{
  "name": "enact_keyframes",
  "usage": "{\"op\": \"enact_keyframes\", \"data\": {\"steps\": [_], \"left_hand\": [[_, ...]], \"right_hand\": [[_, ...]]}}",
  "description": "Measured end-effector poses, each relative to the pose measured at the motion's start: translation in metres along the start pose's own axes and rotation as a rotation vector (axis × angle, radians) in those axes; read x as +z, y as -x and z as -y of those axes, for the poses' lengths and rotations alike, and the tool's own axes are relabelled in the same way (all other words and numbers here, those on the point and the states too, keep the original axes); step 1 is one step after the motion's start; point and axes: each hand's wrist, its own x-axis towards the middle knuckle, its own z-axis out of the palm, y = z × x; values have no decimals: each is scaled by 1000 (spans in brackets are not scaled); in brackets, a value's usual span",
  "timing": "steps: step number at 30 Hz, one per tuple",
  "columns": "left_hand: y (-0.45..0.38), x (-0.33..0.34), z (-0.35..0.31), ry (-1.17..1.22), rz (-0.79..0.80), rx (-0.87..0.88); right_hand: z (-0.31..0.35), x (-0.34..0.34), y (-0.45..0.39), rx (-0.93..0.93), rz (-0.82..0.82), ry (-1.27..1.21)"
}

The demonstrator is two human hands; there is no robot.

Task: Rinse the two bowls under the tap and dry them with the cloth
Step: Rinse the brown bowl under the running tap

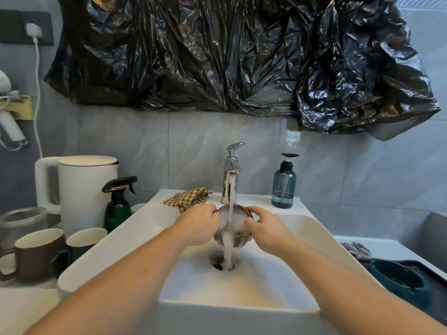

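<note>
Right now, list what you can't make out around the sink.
Head view only:
- Inside of the brown bowl: hidden by foaming water and by the left hand and right hand gripping its rim.
- Drain: mostly covered by the falling stream.
- Green bowl at right: its inside is too dark to read.
- Checked cloth: near edge hidden behind the left hand.
- Glass jar: cut off by the left frame edge.
</note>
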Motion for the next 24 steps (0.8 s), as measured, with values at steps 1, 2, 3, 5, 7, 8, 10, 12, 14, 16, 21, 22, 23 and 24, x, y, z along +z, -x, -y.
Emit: {"op": "enact_keyframes", "data": {"steps": [1,2,3,5,7,8,10,12,14,16,21,22,23,24], "left_hand": [[0,1,0,-3,-9,4],[-1,1,1,-5,-15,6],[-1,2,1,-7,-19,9],[-2,3,2,-6,-27,13],[-3,4,2,0,-30,14],[-4,4,3,2,-30,16],[-4,4,4,1,-28,15],[-4,5,4,-1,-30,14],[-4,5,4,-3,-36,17],[-4,5,4,2,-46,22],[-4,5,3,-8,-55,24],[-3,4,3,-16,-58,26],[-3,4,2,-24,-62,29],[-2,4,2,-29,-67,31]], "right_hand": [[0,0,0,5,1,2],[1,1,0,9,3,3],[1,1,0,9,3,2],[1,1,0,10,0,1],[1,1,-1,16,4,6],[0,2,-1,22,8,6],[0,3,-1,33,14,13],[0,4,-3,40,16,20],[0,4,-4,39,27,20],[0,4,-4,38,38,15],[2,3,-2,43,84,2],[3,2,-1,44,96,-2],[3,2,0,44,110,-6],[4,2,1,44,126,-10]]}}
